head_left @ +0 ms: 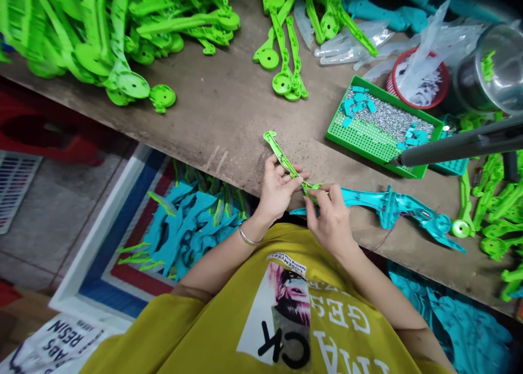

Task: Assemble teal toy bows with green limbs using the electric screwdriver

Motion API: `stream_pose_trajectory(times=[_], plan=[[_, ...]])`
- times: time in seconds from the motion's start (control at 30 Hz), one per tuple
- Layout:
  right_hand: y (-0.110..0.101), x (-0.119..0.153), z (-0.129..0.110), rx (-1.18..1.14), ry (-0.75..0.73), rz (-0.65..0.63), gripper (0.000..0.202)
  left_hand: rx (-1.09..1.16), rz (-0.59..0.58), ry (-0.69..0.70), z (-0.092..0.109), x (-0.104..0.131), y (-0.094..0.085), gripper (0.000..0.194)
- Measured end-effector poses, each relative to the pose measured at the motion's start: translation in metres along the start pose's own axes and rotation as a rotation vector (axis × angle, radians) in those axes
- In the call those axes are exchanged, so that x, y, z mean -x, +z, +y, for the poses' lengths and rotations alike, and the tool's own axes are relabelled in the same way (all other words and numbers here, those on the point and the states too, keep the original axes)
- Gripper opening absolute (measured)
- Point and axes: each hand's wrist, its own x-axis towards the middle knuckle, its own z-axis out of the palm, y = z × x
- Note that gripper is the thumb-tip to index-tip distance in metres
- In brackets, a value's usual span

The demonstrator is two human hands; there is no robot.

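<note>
Work seems midway; the left hand (278,193) grips and the right hand (332,216) pinches one green piece (281,156) above the table's (224,112) near edge; the blue shell (370,198) at three o'clock shows wire (383,239), apparently unfinished; a green heap (90,42) waits at ten o'clock.

Worktop (229,107): parts pile (87,28) back L, cluster (281,53) back ctr. R of ctr, tray (355,140) w/ small pcs (386,112) in it; tub (444,88) behind, pot (469,80) R of tub. Nr front edge, held part (281,156) in L grip (278,194) & R grip (333,219); long part (368,198) runs R from there; 2nd pile (496,230) far R. Box (93,238) below, L, w/ more parts (175,232).
</note>
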Motion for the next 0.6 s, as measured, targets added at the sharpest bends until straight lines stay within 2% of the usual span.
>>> stream_pose_trajectory(times=[0.13,0.3,0.43,0.6], plan=[[-0.0007,-0.0032,0.0034,-0.048,0.048,0.053,0.011,0.001,0.014,-0.004,0.0018,0.0006,0.0014,0.073],[0.0011,-0.0049,0.0044,0.054,0.050,0.092,0.014,-0.008,0.013,-0.007,0.0032,0.0017,0.0025,0.074],[0.0037,-0.0042,0.0028,0.110,-0.001,0.056,0.015,-0.027,0.013,0.000,0.0022,0.0021,0.0028,0.074],[0.0088,-0.0056,0.0007,0.105,0.106,0.026,0.016,-0.028,-0.008,-0.016,0.0018,0.0017,0.0011,0.076]])
